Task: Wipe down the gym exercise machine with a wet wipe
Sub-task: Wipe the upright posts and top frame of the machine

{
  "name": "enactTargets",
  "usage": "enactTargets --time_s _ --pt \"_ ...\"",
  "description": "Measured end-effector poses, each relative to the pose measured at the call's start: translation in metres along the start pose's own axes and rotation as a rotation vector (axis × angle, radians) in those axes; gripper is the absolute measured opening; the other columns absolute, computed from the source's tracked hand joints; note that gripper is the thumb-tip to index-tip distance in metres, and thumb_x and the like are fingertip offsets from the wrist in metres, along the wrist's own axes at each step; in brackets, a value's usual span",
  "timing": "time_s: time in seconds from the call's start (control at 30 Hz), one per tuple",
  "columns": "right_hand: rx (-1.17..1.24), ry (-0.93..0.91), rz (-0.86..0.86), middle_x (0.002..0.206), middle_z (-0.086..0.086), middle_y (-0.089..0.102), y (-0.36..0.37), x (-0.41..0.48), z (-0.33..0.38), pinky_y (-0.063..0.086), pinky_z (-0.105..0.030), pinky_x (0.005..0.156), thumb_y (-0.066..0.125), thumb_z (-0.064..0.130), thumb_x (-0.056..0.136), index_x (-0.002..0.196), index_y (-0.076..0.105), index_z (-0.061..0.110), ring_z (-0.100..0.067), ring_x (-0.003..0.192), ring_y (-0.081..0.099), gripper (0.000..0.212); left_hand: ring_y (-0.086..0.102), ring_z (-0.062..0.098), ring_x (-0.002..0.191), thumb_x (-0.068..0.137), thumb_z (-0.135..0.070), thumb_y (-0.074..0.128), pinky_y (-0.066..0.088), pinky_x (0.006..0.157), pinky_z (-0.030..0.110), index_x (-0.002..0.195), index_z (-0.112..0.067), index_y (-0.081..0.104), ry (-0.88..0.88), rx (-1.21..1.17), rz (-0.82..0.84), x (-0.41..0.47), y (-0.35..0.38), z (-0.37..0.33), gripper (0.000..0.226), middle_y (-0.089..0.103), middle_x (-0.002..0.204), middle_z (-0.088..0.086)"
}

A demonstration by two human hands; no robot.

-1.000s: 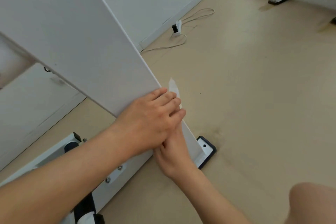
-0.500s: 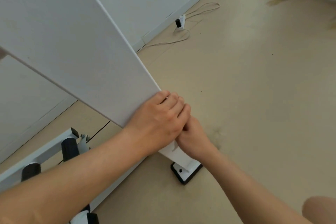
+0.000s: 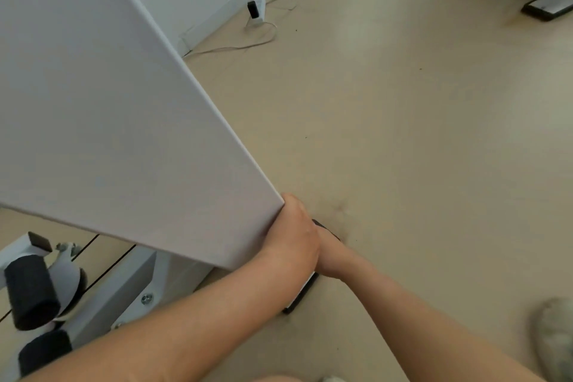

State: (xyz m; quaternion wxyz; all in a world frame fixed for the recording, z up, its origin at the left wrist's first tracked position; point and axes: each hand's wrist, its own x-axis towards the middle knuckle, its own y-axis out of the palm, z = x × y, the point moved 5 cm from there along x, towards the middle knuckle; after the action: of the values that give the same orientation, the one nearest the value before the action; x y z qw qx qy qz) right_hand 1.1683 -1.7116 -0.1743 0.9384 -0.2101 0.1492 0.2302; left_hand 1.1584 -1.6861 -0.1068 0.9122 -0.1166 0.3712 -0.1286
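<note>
left grip sits against the lower right edge of the machine's white panel, down at its corner. its fingers are hidden, so i cannot tell whether they curl round the edge or lie flat. right grip is tucked just behind and below it and mostly covered; state likewise cannot tell. wet wipe: not visible; i judge it is under one of the two grips. the black foot pad of the frame lies directly beneath, on the floor.

risks from here:
- wipe bunches or slips out at the corner, so skin rubs the panel and the edge stays dirty.
- grips are stacked, so knuckles may get caught between panel edge and foot pad.
- the far face is wiped blind, so patches may be missed.
</note>
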Motion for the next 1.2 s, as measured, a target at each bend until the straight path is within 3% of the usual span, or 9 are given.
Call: enactTargets --time_s 0.17,0.3,0.53,0.6,0.7,0.8,0.9,1.03,1.2 --pt "0.207 -0.107 -0.146 0.086 0.022 0.052 0.001 -0.019 -0.001 0.039 -0.004 0.067 0.056 0.017 0.094 0.088 0.047 0.039 0.015 0.079 0.052 0.024 0.045 0.031 0.111 0.099 -0.014 0.038 0.030 0.089 0.042 0.133 0.002 0.042 0.019 -0.063 -0.084 -0.005 -0.005 -0.001 0.038 0.051 0.124 0.018" --pt "0.244 -0.256 -0.107 0.098 0.030 0.048 -0.002 -0.020 0.007 0.035 0.003 0.078 0.055 0.007 0.092 0.121 0.053 0.025 0.030 0.093 0.045 0.034 0.039 0.031 0.100 0.092 -0.004 0.022 0.029 0.091 0.046 0.126 0.012 0.018 -0.138 -0.214 -0.129 -0.019 -0.009 0.020 0.038 0.044 0.117 0.024" --pt "0.397 -0.374 0.264 0.097 0.034 0.055 -0.029 -0.011 0.040 0.037 0.001 0.078 0.055 0.013 0.096 0.103 0.042 0.043 0.026 0.095 0.047 0.034 0.042 0.032 0.111 0.099 -0.016 0.024 0.026 0.084 0.041 0.134 0.006 0.034 -0.287 -0.291 0.053 -0.016 -0.025 0.049 0.043 0.046 0.117 0.022" --pt "0.539 -0.340 0.385 0.095 0.046 0.057 -0.040 -0.007 0.044 0.039 0.002 0.077 0.048 0.016 0.101 0.111 0.049 0.042 0.024 0.099 0.050 0.028 0.050 0.029 0.090 0.092 -0.014 0.020 0.025 0.079 0.042 0.117 -0.001 0.055 -0.429 -0.402 -0.002 -0.033 -0.035 0.081 0.045 0.056 0.096 0.017" --pt "0.678 -0.271 0.434 0.135 0.042 0.040 -0.047 0.001 0.046 0.026 0.005 0.098 0.030 0.050 0.102 0.133 0.038 0.052 0.026 0.126 0.029 0.032 0.057 0.034 0.078 0.083 -0.015 0.026 0.032 0.090 0.048 0.099 -0.001 0.069 -0.469 -0.369 -0.061 -0.064 -0.037 0.100 0.047 0.064 0.082 0.020" --pt "0.531 -0.394 0.373 0.156 0.033 0.012 -0.047 -0.014 0.081 0.010 -0.029 0.123 0.017 0.072 0.091 0.138 0.012 0.058 0.017 0.140 0.006 0.050 0.063 0.038 0.097 0.087 -0.012 0.021 0.028 0.102 0.052 0.099 0.000 0.072 -0.485 -0.334 -0.066 -0.087 -0.050 0.109 0.053 0.069 0.098 0.023" --pt "0.490 -0.628 0.343 0.160 0.025 0.009 -0.058 -0.033 0.138 0.010 -0.041 0.123 0.014 0.049 0.101 0.150 0.011 0.046 0.006 0.146 0.004 0.050 0.062 0.036 0.099 0.092 -0.012 0.027 0.034 0.102 0.049 0.106 0.001 0.068 -0.644 -0.356 -0.152 -0.118 -0.066 0.153 0.045 0.068 0.101 0.020" --pt "0.576 -0.613 0.443 0.158 0.028 0.013 -0.071 -0.042 0.164 0.009 -0.037 0.122 0.014 0.056 0.098 0.136 0.016 0.070 0.007 0.146 0.005 0.041 0.060 0.036 0.092 0.088 -0.019 0.042 0.041 0.087 0.045 0.113 0.003 0.063 -0.654 -0.290 -0.158 -0.144 -0.071 0.170 0.039 0.065 0.097 0.020" --pt "0.468 -0.469 0.500 0.159 0.028 0.001 -0.071 -0.034 0.148 0.008 -0.024 0.122 0.017 0.075 0.091 0.146 0.010 0.047 0.020 0.139 -0.003 0.062 0.058 0.035 0.110 0.089 -0.019 0.032 0.031 0.101 0.046 0.111 -0.002 0.067 -0.645 -0.304 -0.113 -0.146 -0.079 0.169 0.044 0.064 0.116 0.022"
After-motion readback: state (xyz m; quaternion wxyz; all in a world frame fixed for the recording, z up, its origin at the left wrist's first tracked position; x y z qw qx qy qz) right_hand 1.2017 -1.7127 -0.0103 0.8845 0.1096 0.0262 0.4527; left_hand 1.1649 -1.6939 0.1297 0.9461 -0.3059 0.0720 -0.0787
